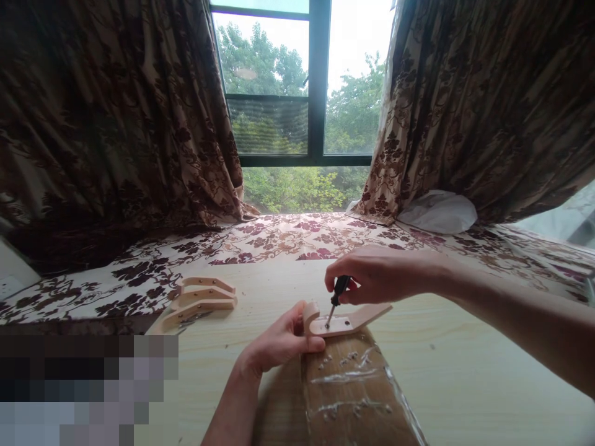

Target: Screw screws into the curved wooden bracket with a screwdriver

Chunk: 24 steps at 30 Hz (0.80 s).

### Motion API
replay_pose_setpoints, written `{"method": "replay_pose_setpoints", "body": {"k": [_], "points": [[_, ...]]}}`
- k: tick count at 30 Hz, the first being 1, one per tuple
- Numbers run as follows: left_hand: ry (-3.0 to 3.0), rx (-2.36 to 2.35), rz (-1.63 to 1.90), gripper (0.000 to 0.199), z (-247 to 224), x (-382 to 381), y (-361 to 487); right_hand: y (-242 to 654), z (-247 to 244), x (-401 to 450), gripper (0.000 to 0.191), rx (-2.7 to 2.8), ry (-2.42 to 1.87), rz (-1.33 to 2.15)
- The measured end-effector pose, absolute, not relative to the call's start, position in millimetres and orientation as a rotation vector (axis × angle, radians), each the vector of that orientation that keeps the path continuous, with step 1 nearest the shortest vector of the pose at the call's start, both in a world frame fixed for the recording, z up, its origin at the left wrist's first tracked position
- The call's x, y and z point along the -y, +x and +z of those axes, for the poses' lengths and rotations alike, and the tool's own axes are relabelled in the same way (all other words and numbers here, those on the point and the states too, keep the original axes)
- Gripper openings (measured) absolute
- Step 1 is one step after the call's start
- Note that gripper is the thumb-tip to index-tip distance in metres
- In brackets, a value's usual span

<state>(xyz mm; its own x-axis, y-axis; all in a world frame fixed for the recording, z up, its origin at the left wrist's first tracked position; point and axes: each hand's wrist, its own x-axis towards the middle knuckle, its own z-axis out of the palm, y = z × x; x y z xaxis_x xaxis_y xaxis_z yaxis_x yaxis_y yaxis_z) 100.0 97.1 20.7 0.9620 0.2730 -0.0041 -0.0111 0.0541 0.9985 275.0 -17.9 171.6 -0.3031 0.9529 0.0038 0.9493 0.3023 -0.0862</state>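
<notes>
My right hand (357,276) is closed round the black handle of a screwdriver (341,290), held at a slant from above. Its tip meets a dark screw near the curled end of a pale wooden hook (353,323). A second dark screw or hole shows farther right along that piece. My left hand (290,334) grips the curled end, thumb in front and fingers behind. The hook rests on the far end of a brown taped cardboard box (348,396). Small screws (348,358) lie scattered over the box top.
Several similar wooden hooks (204,300) lie at the left on the pale wooden table (455,371). Behind it are a flowered cloth (279,238), a window (318,124) between patterned curtains, and a white bag (439,210). Part of the lower left is pixelated.
</notes>
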Motion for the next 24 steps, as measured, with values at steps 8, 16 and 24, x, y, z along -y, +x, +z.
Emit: {"method": "replay_pose_setpoints", "body": {"k": [8, 16, 24], "points": [[1.506, -0.213, 0.224, 0.043, 22.3, -96.1, 99.9, 272.1, 165.7, 11.0, 0.015, 2.441, -1.879, 0.067], [1.502, -0.194, 0.222, 0.041, 21.2, -96.9, 99.4, 273.4, 172.4, 16.6, 0.017, 2.492, -1.823, 0.028], [1.499, -0.196, 0.232, 0.041, 22.3, -95.5, 100.0, 269.6, 167.6, 10.9, 0.014, 2.465, -1.848, -0.036]]}}
